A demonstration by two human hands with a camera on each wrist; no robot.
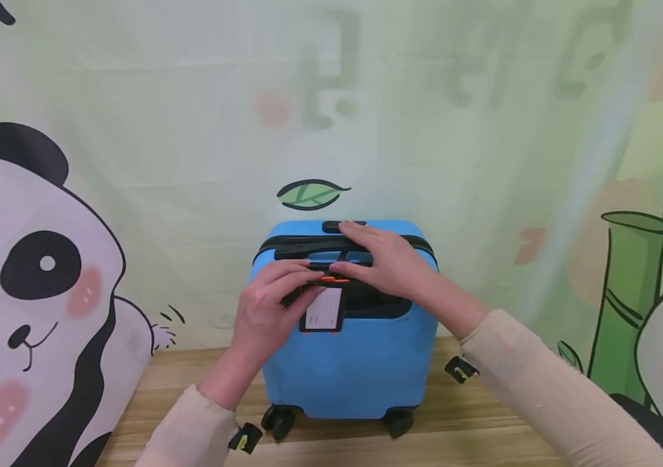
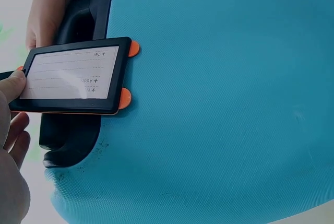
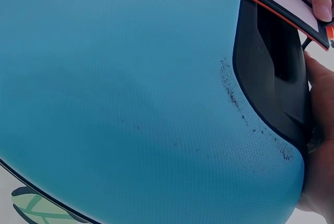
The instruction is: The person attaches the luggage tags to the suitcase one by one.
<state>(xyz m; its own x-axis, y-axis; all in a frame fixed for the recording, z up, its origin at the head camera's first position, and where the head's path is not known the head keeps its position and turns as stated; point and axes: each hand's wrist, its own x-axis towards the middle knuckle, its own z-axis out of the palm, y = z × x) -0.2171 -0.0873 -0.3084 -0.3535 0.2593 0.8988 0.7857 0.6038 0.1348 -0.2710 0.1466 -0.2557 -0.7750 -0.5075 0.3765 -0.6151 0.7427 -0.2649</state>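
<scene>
A blue hard-shell suitcase (image 1: 349, 363) stands upright on its wheels in the head view. From its top hangs a luggage tag (image 1: 322, 310) with a black frame, orange edges and a white card. My left hand (image 1: 270, 298) pinches the tag's strap end between thumb and fingers. Printed lines show on the card, upside down in the left wrist view. Across the suitcase's top lies my right hand (image 1: 390, 259), its fingers extended to the black top fitting (image 1: 331, 227) and its thumb beside the strap. Under the tag, the black recess (image 2: 78, 135) of the handle is partly covered.
A wood-look surface (image 1: 483, 421) carries the suitcase; black wheels (image 1: 398, 423) show at its base. Close behind hangs a pale green backdrop (image 1: 191, 130) printed with pandas, bamboo and leaves. A small black device (image 1: 461, 370) is near my right sleeve, another (image 1: 245, 438) near the left.
</scene>
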